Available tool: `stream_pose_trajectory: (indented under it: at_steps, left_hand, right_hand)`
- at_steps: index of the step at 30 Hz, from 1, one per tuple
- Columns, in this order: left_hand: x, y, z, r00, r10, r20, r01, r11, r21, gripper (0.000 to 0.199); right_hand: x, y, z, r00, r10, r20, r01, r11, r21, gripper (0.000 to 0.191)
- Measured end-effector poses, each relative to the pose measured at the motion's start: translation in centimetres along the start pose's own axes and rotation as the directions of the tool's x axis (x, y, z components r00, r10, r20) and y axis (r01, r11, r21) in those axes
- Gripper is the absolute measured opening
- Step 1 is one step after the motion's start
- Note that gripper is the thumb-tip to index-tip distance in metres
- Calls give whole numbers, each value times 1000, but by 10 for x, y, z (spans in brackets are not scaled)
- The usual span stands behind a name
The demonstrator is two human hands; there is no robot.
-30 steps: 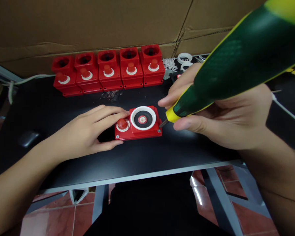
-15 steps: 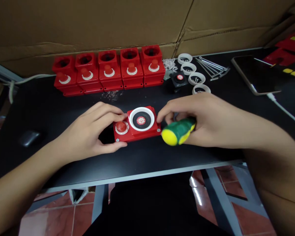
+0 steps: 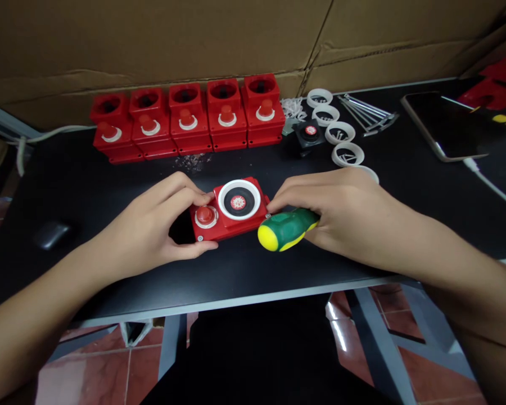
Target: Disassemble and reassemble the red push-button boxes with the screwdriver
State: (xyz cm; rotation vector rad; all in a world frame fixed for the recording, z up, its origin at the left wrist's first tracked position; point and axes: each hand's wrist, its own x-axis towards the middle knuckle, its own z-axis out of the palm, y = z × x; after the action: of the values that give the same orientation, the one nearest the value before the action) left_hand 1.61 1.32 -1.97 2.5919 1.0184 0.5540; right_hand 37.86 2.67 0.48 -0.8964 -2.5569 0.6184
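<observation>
A red alarm-like box lies on the black table, with a white ring around a black disc and a small red dome at its left. My left hand grips its left end, thumb along the front and fingers behind. My right hand is closed around a green and yellow screwdriver, whose shaft is hidden. The fingertips of that hand touch the box's right end. A screw head shows at the front left corner.
Several similar red boxes stand in a row at the back. Right of them are a black square part, white rings with screws inside, long metal rods and a phone on a cable. A dark mouse-like object sits at left.
My right hand has shifted left with the screwdriver, its handle now nearer the box's right corner. The box has moved slightly left and tilted a little, with my left hand still on it.
</observation>
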Motion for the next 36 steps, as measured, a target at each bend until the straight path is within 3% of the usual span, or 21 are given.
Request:
stream_pose_trajectory:
  at_steps: [4,9,17,21,24,31,36]
  left_hand:
    - [1,3,-2,999,34,1,-34,999,-1,39]
    - [0,5,0,999,34,-11,-34,999,29,32]
    - [-1,4,-1,999,52,-17,-51,998,46,35]
    - [-1,1,7,995,49,-92,-42,996,80,51]
    - [0,-1,12,989,40,-139,-31,997,70,62]
    - [0,5,8,993,84,-88,-78,995,69,42]
    - [0,11,4,998,41,-46,-39,998,41,36]
  right_hand:
    - [1,-6,-2,1000,-7,-1,7,1000,-9,41]
    - [4,-12,0,995,98,-2,-98,995,-5,23]
    - [4,-16,20,976,186,-113,-193,980,-56,26]
    - [1,-17,17,974,169,-154,-178,983,-52,28]
    - [2,-17,15,980,148,-132,-157,986,-61,31]
    - [11,-20,23,980,197,-25,-199,978,-67,36]
    - [13,-22,22,972,233,0,-233,972,-26,38]
